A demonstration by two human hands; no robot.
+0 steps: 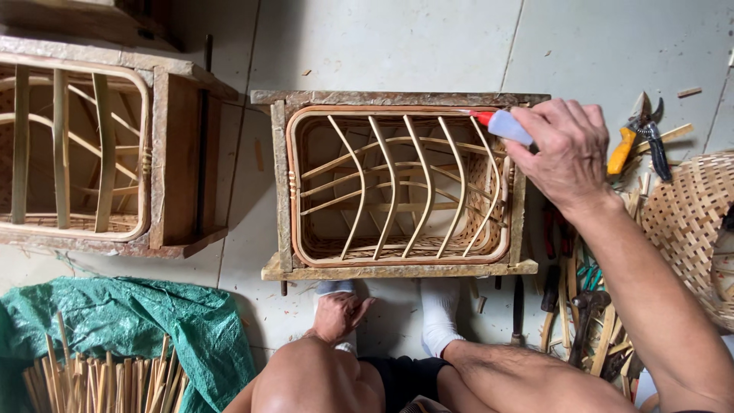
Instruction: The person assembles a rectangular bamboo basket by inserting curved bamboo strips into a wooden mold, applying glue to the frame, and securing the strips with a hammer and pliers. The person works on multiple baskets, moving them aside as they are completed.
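1. Left hand (339,315) rests loosely curled, holding nothing, on the near knee.
2. Right hand (564,153), farther off, has its grip closed around a small glue bottle (508,126) at the basket frame's (397,187) far right corner.
3. Bottle looks light, squeezable; best held mid-body.

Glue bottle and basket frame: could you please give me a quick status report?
Right hand grips glue bottle, red tip at basket frame rim. Left hand rests near knee, empty. Nothing in the way.
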